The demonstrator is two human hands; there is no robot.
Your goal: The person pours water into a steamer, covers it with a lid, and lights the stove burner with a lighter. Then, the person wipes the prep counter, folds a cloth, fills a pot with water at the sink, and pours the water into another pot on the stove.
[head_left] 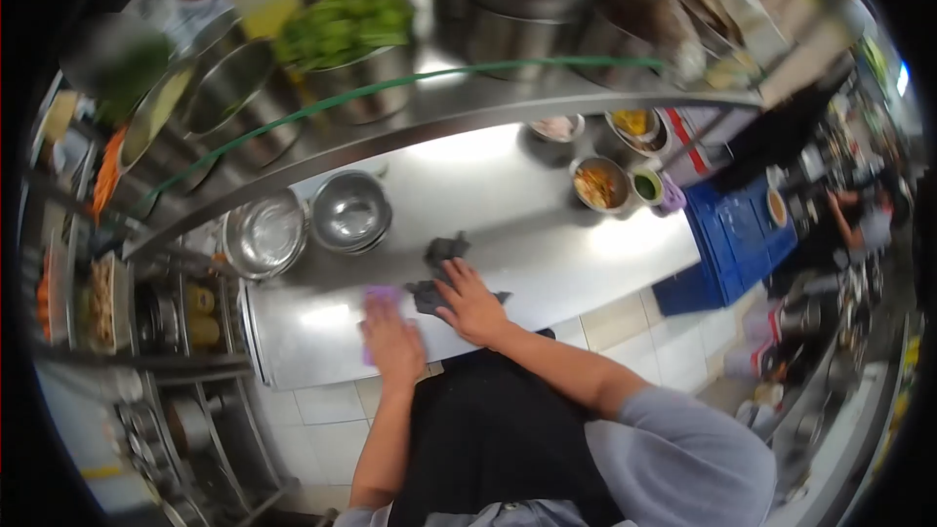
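My left hand (392,340) lies flat over a purple cloth (382,294) near the front edge of the steel table (459,176). Its fingers are stretched out and slightly blurred, and the cloth shows past the fingertips and along the left side. To its right, my right hand (471,303) has its fingers spread and touches a crumpled dark grey cloth (427,299). More dark grey cloth (446,250) bunches just beyond the fingertips; whether it is one piece or two I cannot tell.
Steel bowls (351,212) stand at the table's left. Food bowls (599,183) and a small green-filled cup (647,186) sit at the right, near a blue bin (727,234). An overhead shelf (439,115) carries several containers, one with chopped greens (349,23). Other people are in the background.
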